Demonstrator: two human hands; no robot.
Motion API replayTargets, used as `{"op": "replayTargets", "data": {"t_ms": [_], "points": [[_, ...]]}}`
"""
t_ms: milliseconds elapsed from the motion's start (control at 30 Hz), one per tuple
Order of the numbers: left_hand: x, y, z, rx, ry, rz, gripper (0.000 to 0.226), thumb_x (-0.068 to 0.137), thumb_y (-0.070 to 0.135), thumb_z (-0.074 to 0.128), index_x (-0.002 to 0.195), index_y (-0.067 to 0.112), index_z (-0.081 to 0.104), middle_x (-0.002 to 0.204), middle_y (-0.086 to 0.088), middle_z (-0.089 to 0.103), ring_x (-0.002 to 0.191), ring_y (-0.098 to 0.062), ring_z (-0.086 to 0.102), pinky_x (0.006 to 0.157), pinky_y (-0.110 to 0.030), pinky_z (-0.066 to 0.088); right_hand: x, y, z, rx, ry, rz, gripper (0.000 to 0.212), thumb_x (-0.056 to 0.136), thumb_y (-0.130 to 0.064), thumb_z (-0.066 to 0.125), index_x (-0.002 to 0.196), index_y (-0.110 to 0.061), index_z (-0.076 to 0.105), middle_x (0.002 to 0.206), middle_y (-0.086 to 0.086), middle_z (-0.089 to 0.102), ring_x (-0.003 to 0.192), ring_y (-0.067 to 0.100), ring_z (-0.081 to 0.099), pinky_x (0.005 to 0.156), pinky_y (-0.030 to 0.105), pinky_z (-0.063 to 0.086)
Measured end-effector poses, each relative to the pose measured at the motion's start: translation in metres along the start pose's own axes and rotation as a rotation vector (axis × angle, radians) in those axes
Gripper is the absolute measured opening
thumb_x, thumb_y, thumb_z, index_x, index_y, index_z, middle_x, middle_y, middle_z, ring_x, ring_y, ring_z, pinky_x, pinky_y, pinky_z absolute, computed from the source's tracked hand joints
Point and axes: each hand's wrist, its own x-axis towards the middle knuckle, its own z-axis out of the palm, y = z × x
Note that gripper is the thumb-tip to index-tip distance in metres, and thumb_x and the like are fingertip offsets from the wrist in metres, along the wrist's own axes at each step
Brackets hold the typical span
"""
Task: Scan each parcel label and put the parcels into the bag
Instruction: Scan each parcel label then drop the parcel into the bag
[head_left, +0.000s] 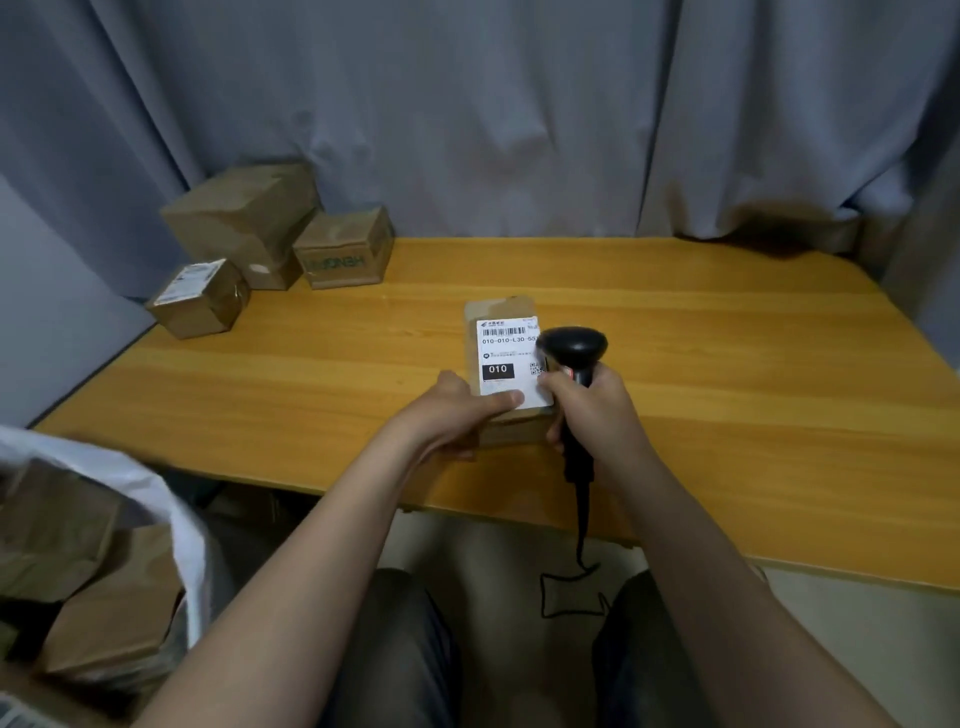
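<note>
Parcel (506, 364): laid label-up at mid surface (727, 364).
Left hand (457, 410): fingers clamped on the parcel's near edge.
Right hand (592, 405): fingers wrapped around the scanner (574, 348), aimed at the label.
Bag (156, 499): lower left; apparently boxes inside.
Remaining parcels (249, 244): three, far-left corner.

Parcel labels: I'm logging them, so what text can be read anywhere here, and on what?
"010-010-L30-55", cut off by the scanner: label on the held parcel.
"010": black box, same label.
"HENGH", upside down, uncertain: box at back.
Other print, small box's label: too blurred.
</note>
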Motion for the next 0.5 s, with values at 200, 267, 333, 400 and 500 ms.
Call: {"op": "replayTargets", "data": {"t_ms": [200, 267, 333, 400, 500], "points": [[-0.05, -0.047, 0.004, -0.102, 0.005, 0.051, 0.058, 0.085, 0.024, 0.084, 0.127, 0.023, 0.045, 0.11, 0.015, 0.057, 0.097, -0.003, 0.056, 0.068, -0.014, 0.045, -0.04, 0.002, 0.011, -0.024, 0.005, -0.006, 0.007, 0.097, -0.016, 0.064, 0.098, -0.012, 0.058, 0.048, -0.001, 0.054, 0.037, 0.015, 0.05, 0.04, 0.025, 0.039], [-0.062, -0.061, 0.004, -0.207, 0.051, 0.048, 0.06, 0.085, 0.03, 0.084, 0.131, 0.014, 0.049, 0.114, 0.009, 0.063, 0.101, -0.006, 0.061, 0.081, -0.024, 0.053, -0.056, 0.002, 0.013, -0.056, -0.01, -0.021, 0.007, 0.096, -0.016, 0.064, 0.096, -0.012, 0.058, 0.046, -0.001, 0.053, 0.035, 0.014, 0.048, 0.039, 0.024, 0.039], [-0.078, -0.067, 0.001, -0.352, 0.117, 0.04, 0.063, 0.084, 0.038, 0.084, 0.127, 0.004, 0.052, 0.114, -0.002, 0.071, 0.107, -0.019, 0.067, 0.097, -0.041, 0.053, -0.071, 0.002, 0.016, -0.088, -0.026, -0.021, 0.008, 0.096, -0.016, 0.065, 0.095, -0.012, 0.058, 0.044, 0.0, 0.052, 0.032, 0.014, 0.047, 0.038, 0.023, 0.037], [-0.092, -0.069, -0.006, -0.437, 0.164, 0.047, 0.074, 0.074, 0.043, 0.086, 0.122, -0.002, 0.052, 0.111, -0.006, 0.075, 0.112, -0.028, 0.069, 0.101, -0.047, 0.051, -0.084, -0.002, 0.016, -0.096, -0.064, -0.002, 0.008, 0.096, -0.019, 0.066, 0.097, -0.013, 0.061, 0.047, 0.005, 0.056, 0.032, 0.017, 0.046, 0.04, 0.023, 0.037], [-0.109, -0.075, -0.02, -0.444, 0.252, 0.054, 0.054, 0.079, 0.029, 0.087, 0.113, 0.009, 0.049, 0.112, -0.005, 0.072, 0.104, -0.024, 0.069, 0.091, -0.038, 0.052, -0.101, -0.016, 0.014, 0.024, -0.113, -0.014, 0.011, 0.099, -0.019, 0.066, 0.103, -0.009, 0.064, 0.072, 0.009, 0.074, 0.037, 0.018, 0.047, 0.04, 0.024, 0.038]]}}
